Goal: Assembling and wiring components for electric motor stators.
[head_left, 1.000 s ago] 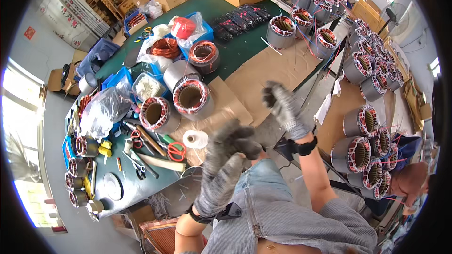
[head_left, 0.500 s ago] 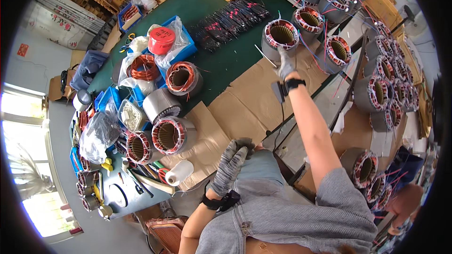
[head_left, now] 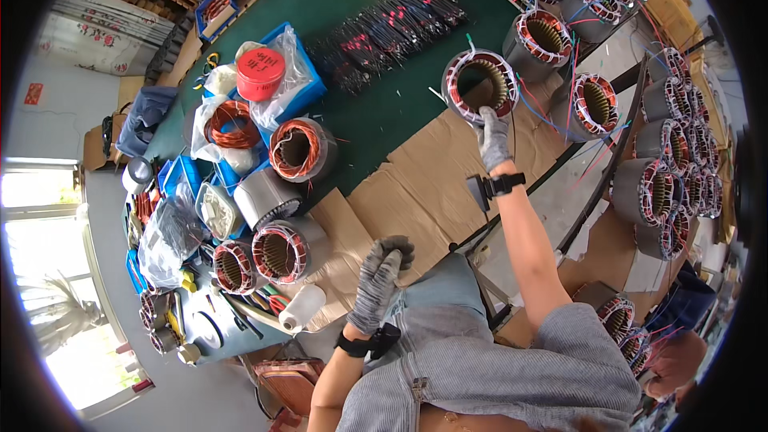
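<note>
My right hand, in a grey glove, grips the near rim of a motor stator. Its thumb lies over the white-laced copper winding, and the remaining fingers are partly hidden behind the rim. The grey cylinder leans with its bore toward me, and thin lead wires with coloured sleeves stick up from it. My left hand, also gloved, hovers above my lap near the cardboard edge. Its fingers are curled in, and nothing shows in them.
Flattened cardboard covers the near part of the green table. Bundled black wires lie beyond. Left are wound stators, a copper coil, a red round tin and blue bins. More stators crowd the right side.
My right hand has taken hold of the stator's rim and tipped it toward me. My left hand has curled slightly and stays near my lap. The view has shifted a little.
</note>
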{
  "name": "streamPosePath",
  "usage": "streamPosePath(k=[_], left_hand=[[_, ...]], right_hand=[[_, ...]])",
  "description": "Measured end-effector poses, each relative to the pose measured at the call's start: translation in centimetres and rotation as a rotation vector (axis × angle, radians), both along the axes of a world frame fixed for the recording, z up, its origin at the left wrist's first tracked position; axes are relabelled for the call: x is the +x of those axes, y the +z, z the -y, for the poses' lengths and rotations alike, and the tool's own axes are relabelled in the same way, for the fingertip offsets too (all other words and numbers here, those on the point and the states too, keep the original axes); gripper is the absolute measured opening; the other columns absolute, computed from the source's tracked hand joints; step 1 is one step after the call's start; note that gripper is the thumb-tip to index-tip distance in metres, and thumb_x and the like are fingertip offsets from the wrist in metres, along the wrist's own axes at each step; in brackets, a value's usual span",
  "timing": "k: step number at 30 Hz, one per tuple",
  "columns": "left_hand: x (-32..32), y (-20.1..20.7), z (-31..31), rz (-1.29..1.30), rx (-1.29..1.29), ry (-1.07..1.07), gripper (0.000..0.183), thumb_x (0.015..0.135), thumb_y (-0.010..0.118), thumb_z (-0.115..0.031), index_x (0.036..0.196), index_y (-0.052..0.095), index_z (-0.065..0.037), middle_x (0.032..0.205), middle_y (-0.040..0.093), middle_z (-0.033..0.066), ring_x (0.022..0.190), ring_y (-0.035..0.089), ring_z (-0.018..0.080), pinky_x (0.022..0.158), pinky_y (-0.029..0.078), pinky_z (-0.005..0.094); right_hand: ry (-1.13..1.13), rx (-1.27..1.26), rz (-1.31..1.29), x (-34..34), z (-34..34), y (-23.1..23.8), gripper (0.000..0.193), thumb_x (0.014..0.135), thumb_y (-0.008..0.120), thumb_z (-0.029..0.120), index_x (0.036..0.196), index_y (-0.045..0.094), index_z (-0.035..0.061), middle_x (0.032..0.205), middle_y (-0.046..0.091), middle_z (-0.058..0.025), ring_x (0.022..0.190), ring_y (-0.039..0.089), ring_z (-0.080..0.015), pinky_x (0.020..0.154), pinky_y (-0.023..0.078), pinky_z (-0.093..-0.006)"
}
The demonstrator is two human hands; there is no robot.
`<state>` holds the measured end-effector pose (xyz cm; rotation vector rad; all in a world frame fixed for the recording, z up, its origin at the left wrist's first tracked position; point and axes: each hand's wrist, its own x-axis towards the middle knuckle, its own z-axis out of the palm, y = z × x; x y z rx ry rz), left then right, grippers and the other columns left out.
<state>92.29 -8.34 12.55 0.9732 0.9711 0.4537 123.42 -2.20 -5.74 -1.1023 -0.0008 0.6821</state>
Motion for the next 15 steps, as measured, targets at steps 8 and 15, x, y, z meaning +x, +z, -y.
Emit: streamPosePath(k=[8,15], left_hand=[[2.0,-2.1,-5.5,-0.052,0.172,0.007,0.026,0.092,0.045,-0.018,0.110,0.052,-0.001,0.100,0.058,0.0059,0.092,0.055,0.0137,0.084,0.044,0.0277],[8.8,-8.1,-12.5,-0.120,0.871,0.075,0.022,0.090,0.049,-0.014,0.108,0.056,-0.003,0.100,0.059,0.0105,0.092,0.054,0.0197,0.084,0.041,0.0270]], right_hand=[[0.485,-0.057,0.641,2.5,5.7,-3.9,0.059,0.076,0.066,0.010,0.128,0.039,0.0067,0.118,0.052,-0.0048,0.103,0.051,-0.0190,0.089,0.042,-0.0314],[0.658,-0.260,1.082,0.3,7.2,-2.4,0.072,0.072,0.065,0.009,0.135,0.030,0.0066,0.134,0.036,-0.0168,0.124,0.035,-0.0272,0.105,0.029,-0.0334]])
